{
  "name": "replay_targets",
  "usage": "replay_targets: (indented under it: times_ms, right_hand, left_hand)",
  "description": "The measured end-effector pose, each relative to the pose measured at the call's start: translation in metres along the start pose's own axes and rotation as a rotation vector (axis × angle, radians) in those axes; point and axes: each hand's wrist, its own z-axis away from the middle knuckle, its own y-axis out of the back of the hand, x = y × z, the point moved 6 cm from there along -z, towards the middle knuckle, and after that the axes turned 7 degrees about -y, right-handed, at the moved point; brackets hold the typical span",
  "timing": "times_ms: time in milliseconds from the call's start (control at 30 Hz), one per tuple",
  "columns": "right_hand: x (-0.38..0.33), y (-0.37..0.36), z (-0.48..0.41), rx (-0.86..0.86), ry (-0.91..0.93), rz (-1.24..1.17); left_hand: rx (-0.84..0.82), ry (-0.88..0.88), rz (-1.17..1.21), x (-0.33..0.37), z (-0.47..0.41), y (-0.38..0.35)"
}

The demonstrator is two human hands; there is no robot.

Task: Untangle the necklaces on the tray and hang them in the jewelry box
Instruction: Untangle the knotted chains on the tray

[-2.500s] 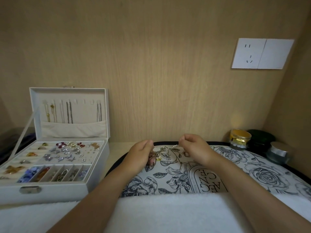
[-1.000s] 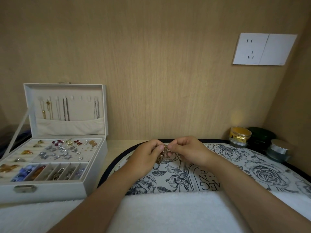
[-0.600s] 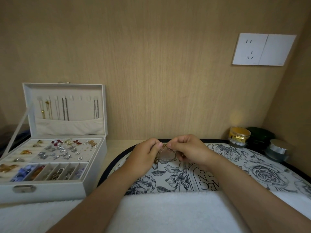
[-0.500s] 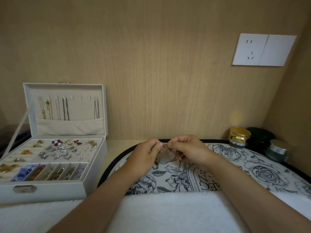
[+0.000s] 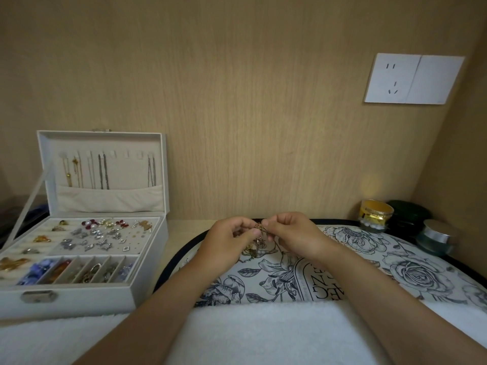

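Note:
A small tangle of gold-coloured necklaces (image 5: 257, 239) hangs between my hands above the round floral tray (image 5: 411, 262). My left hand (image 5: 226, 242) and my right hand (image 5: 292, 234) both pinch the top of the tangle, fingertips almost touching. Its lower part droops onto the tray. At the left stands the open white jewelry box (image 5: 147, 275). Several chains (image 5: 102, 171) hang from hooks inside its raised lid, above a cloth pocket.
Earrings, brooches and rings fill the box's lower compartments. A gold jar (image 5: 375, 214), a dark green jar (image 5: 408, 214) and a silver-lidded jar (image 5: 436, 237) stand at the tray's far right. A white towel (image 5: 250, 335) lies along the near edge. A wall socket (image 5: 411, 79) is above.
My hands came together from a spread position and now pinch the tangle at one spot. Over the last half second they have barely moved.

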Motion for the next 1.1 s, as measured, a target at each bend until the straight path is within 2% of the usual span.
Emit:
replay_targets:
  times_ms: [133, 400, 600, 767, 933, 1100]
  right_hand:
    - [-0.004, 0.003, 0.001, 0.006, 0.074, -0.099]
    - [0.0, 0.007, -0.002, 0.05, 0.093, 0.034]
    - [0.0, 0.0, -0.001, -0.014, 0.062, -0.006]
    - [0.002, 0.007, -0.005, 0.107, 0.047, 0.027]
    - [-0.003, 0.011, -0.004, 0.306, 0.186, 0.307]
    - [-0.012, 0.006, 0.002, 0.32, 0.352, 0.358]
  left_hand:
    - [-0.045, -0.012, -0.015, 0.0, 0.0, -0.002]
    - [-0.045, -0.113, -0.274, 0.006, 0.002, 0.0]
    - [-0.01, -0.189, -0.284, 0.014, 0.004, 0.005]
    - [0.116, -0.363, -0.624, 0.025, 0.004, 0.009]
    - [0.13, -0.302, -0.753, 0.025, 0.003, 0.008]
    - [0.115, -0.209, -0.692, 0.017, 0.001, 0.009]
